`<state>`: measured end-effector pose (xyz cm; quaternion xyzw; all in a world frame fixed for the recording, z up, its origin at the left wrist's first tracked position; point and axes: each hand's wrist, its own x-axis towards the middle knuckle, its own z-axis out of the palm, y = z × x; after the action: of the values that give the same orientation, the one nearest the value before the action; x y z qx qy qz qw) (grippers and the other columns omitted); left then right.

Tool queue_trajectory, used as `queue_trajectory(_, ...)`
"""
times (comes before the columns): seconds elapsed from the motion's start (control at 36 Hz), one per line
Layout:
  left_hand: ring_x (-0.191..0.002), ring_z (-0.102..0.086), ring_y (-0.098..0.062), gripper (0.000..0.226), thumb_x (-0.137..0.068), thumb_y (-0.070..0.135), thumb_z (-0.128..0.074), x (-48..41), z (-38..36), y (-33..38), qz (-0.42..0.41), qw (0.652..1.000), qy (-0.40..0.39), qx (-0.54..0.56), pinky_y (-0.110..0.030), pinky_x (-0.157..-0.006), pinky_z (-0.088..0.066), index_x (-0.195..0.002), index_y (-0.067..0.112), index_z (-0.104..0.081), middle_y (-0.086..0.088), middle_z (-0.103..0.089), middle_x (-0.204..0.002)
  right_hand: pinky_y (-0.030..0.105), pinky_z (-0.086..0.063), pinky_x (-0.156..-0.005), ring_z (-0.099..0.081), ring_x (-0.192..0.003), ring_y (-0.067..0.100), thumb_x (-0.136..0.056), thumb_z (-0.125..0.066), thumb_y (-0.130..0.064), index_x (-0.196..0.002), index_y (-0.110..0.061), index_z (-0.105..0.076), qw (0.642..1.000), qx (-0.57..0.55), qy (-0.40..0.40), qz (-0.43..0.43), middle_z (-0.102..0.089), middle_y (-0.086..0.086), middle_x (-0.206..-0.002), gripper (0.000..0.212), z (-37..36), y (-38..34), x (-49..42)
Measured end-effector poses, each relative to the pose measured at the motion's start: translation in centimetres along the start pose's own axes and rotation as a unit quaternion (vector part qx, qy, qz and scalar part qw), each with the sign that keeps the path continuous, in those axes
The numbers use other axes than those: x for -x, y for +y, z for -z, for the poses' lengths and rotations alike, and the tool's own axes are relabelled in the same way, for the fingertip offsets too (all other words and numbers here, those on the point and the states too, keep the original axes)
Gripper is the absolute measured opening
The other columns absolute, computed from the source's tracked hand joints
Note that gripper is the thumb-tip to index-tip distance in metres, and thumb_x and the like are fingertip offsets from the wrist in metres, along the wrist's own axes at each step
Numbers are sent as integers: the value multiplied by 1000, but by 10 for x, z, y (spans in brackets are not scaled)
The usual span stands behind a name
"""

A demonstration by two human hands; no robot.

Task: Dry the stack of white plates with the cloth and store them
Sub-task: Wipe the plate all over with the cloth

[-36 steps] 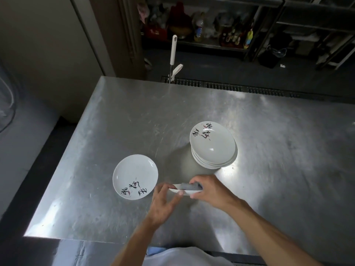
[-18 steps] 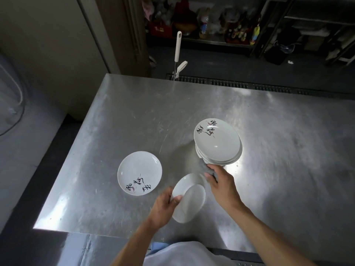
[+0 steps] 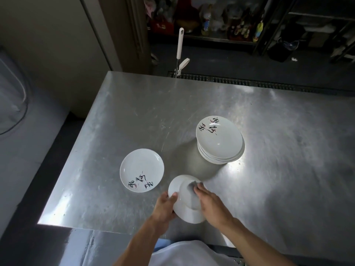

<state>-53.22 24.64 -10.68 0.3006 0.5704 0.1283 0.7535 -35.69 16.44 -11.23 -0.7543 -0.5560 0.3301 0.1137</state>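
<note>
While the left hand [image 3: 163, 206] grips the rim of an upside-down plate [image 3: 183, 203] over the table [image 3: 134, 112], the right hand [image 3: 211, 204] presses the grey cloth [image 3: 192, 186] on its bottom with flat fingers, near the stack [image 3: 219, 141].

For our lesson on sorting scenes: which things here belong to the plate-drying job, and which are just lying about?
Job: left hand, right hand, held plate, cloth, plate stack, single plate.
Lying about: mop handle, shelf bottles, floor grate.
</note>
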Motion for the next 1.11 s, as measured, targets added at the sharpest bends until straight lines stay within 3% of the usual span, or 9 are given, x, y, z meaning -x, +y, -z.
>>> queue_trajectory(0.11,-102,-72,-30,23,-104,22,-57,1,-3,-3,-5,1000,-9,8,-48,-84,-62,-123,9,-61,-16,-74,-114,26,-31,-116,-36,-146,19,-98,-47,-4,-154,-17,-35,1000,6,10,-28,-29,4,-164,59,1,-22,-20)
queue_trajectory(0.19,-101,-73,-31,24,-106,21,-53,0,-2,2,-4,1000,-4,26,-44,-81,-63,-123,7,-62,-17,-75,-111,28,-36,-115,-39,-144,18,-94,-47,2,-155,-26,-33,998,-16,-25,49,-26,1,-165,69,-3,-35,-17)
queue_trajectory(0.36,-112,-68,-41,26,-107,19,-52,-1,5,2,8,999,22,33,-58,-95,-56,-126,2,-59,-23,-71,-118,12,-24,-116,-26,-145,-8,-96,-48,5,-148,-32,-41,985,-82,-29,148,-32,-23,-155,64,-6,-11,18)
queue_trajectory(0.47,-115,-65,-40,21,-105,18,-55,4,5,-2,-2,1000,31,6,-61,-93,-56,-123,7,-56,-21,-67,-123,21,-24,-120,-32,-147,9,-94,-50,7,-151,-18,-44,995,-43,-8,85,-25,-14,-158,62,-8,10,14)
queue_trajectory(0.61,-112,-67,-36,21,-102,13,-59,11,7,-7,-3,1000,-12,2,-44,-74,-62,-123,15,-57,-17,-68,-124,24,-31,-117,-43,-142,18,-97,-45,-1,-151,-19,-42,995,-49,61,-67,-41,0,-158,57,-9,-14,-21)
queue_trajectory(0.75,-101,-74,-31,26,-102,19,-58,13,5,2,-3,998,-62,-11,-41,-75,-61,-126,28,-60,-8,-76,-113,14,-26,-116,-38,-142,-1,-88,-53,10,-141,-23,-56,985,-82,-13,152,-44,-14,-152,62,-9,-44,-27)
queue_trajectory(0.89,-101,-71,-32,29,-101,14,-62,11,9,0,8,998,-60,-24,-43,-79,-60,-128,23,-59,-12,-74,-117,9,-23,-113,-43,-142,12,-89,-46,8,-147,-17,-51,997,-61,34,36,-47,-2,-154,63,0,-22,-37)
queue_trajectory(1.0,-99,-70,-31,27,-102,15,-60,10,13,-1,9,996,-74,-41,-45,-83,-55,-128,21,-59,-12,-73,-117,8,-25,-113,-42,-139,0,-88,-50,6,-138,-21,-59,979,-59,-35,191,-52,-10,-147,58,-1,-31,-30)
queue_trajectory(1.11,-98,-69,-27,32,-99,18,-64,8,12,3,11,994,-84,-62,-41,-79,-55,-129,24,-60,-12,-72,-119,3,-21,-109,-45,-140,10,-87,-45,12,-148,-23,-48,997,-60,18,41,-46,-12,-151,70,7,-18,-36)
